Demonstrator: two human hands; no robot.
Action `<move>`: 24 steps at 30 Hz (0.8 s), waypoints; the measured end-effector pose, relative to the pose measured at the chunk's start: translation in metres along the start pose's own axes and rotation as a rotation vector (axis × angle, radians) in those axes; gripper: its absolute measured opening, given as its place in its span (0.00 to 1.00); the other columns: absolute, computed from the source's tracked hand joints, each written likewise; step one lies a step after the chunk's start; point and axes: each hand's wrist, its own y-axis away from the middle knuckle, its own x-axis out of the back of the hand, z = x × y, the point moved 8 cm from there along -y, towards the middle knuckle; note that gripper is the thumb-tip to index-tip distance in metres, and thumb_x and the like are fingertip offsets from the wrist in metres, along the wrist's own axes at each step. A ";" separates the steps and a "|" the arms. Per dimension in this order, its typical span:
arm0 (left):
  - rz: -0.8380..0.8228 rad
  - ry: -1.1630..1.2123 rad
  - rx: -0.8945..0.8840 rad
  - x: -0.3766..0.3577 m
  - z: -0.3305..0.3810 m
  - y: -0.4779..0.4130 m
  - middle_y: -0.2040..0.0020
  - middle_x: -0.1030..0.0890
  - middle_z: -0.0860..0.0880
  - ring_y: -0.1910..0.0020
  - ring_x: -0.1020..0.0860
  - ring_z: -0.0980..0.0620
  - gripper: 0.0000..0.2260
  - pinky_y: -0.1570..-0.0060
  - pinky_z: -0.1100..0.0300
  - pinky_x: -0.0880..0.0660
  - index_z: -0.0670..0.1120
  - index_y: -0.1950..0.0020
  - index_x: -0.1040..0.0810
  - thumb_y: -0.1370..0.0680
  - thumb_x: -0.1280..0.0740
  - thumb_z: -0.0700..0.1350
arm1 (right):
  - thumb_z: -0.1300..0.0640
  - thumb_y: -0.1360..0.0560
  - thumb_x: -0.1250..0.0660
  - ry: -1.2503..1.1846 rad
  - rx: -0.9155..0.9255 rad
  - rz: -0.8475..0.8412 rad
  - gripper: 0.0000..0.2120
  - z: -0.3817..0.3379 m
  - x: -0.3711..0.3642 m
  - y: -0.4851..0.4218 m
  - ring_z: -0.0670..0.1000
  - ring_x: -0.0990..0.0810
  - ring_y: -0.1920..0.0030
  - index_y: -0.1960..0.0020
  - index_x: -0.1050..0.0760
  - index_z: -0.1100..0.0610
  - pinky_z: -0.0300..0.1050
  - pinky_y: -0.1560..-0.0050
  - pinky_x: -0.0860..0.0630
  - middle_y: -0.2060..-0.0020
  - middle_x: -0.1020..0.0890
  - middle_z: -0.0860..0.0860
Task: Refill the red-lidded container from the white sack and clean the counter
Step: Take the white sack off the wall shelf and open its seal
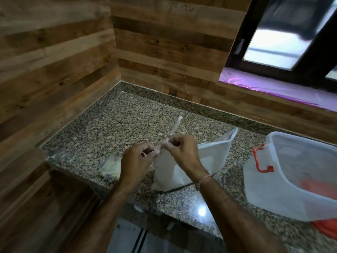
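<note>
Pinching a thin white strip (pixel 175 127) at the near top corner of the white sack (pixel 191 167), both hands work close together. The left hand (pixel 135 161) has its fingers (pixel 145 152) curled, tips closed on the strip's lower end. The right hand (pixel 182 148) has its fingers (pixel 175 143) curled round the strip just above; the free end stands up, stiff and narrow. A thin bracelet (pixel 202 181) sits on the right wrist.

Sack: opaque white, smooth, wedge-shaped, resting mid-counter; contents hidden.

Container (pixel 264 189): translucent plastic, rounded rectangular, tilted, at the right of the counter, near the sack but apart from it. A red latch (pixel 259 160) hangs on its near wall. An orange-red blur shows through the wall; contents cannot be made out. The red lid (pixel 326 227) shows under its lower right edge.

Small crumpled clear bag (pixel 111 167): lies left of the left hand.

Counter (pixel 113 125): speckled polished granite. Wall (pixel 164 42): horizontal wood planks. Window (pixel 284 33): dark-framed, upper right.
</note>
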 end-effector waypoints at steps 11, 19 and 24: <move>-0.144 -0.270 -0.030 -0.003 0.017 -0.009 0.61 0.19 0.58 0.62 0.22 0.59 0.05 0.62 0.58 0.24 0.53 0.57 0.22 0.25 0.28 0.50 | 0.50 0.25 0.25 0.150 -0.107 0.235 0.07 0.069 0.114 -0.015 0.40 0.21 0.64 0.56 0.14 0.54 0.38 0.60 0.24 0.65 0.17 0.44; -0.309 -0.725 -0.294 -0.134 0.090 -0.066 0.54 0.15 0.53 0.52 0.17 0.51 0.15 0.56 0.56 0.26 0.53 0.46 0.17 0.22 0.33 0.62 | 0.49 0.26 0.24 0.227 -0.017 0.269 0.11 0.071 0.136 -0.022 0.40 0.26 0.68 0.65 0.22 0.48 0.39 0.69 0.35 0.70 0.23 0.43; -0.273 -0.629 -0.306 -0.127 0.080 -0.053 0.64 0.19 0.54 0.64 0.21 0.53 0.12 0.65 0.57 0.27 0.53 0.56 0.19 0.20 0.34 0.58 | 0.51 0.25 0.25 0.091 -0.173 0.450 0.08 0.121 0.208 -0.039 0.43 0.25 0.66 0.60 0.17 0.53 0.39 0.64 0.32 0.67 0.20 0.47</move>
